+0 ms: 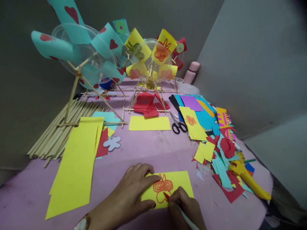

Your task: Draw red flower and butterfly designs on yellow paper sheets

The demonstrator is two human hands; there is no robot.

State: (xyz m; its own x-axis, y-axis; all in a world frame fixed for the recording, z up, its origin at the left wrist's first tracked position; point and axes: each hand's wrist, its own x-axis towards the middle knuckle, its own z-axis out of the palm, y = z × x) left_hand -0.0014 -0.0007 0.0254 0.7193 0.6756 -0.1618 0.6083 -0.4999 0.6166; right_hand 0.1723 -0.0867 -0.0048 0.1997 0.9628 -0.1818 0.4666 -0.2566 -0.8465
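A yellow paper card (181, 182) lies on the table right in front of me, with a red butterfly drawing (163, 186) on it; the upper wings are filled with spirals, the lower ones are outlines. My left hand (134, 188) rests flat on the card's left side, thumb and fingers apart. In my right hand (184, 204) is a red felt-tip marker (188, 220) with a pale barrel, gripped between the fingers. Its red tip is at the lower wings of the drawing.
Yellow strips (74, 169) and wooden sticks (55, 127) lie at left. Scissors (178, 125), a yellow strip (150, 123) and red papers (146, 103) sit ahead. Paper scraps (223, 166) and a yellow glue gun (249, 179) are at right. Stick-framed paper wheels (151, 60) stand behind.
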